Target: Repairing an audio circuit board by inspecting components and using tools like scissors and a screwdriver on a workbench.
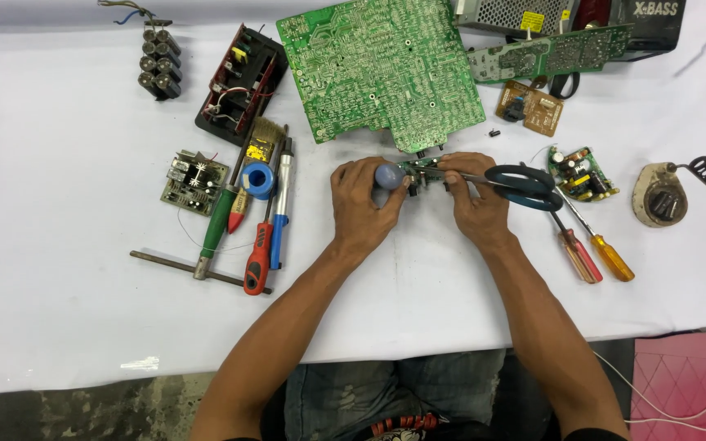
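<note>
Workbench [59, 310] is carrying a large green circuit board [386, 69]; just below that board, your left hand [361, 204] is gripping a blue-handled tool [388, 175] against a small circuit board [423, 170], your right hand [475, 200] clasping scissors [525, 186].

A: Illumination is bright, even and diffuse. The white cloth-covered counter [67, 318] is close to overexposed, and a small glare patch marks its near edge at lower left.

B: Shadows?

A: Soft and short. The hands [422, 200] cast only a faint grey shadow on the cloth, and the large green circuit board [382, 69] shows a thin dark rim. Below the counter edge the picture falls dim.

B: Sharpness?

A: Focus holds across the centre. The counter's far edge bows slightly, indicating wide-angle distortion, and the corners look a little softer.
</note>
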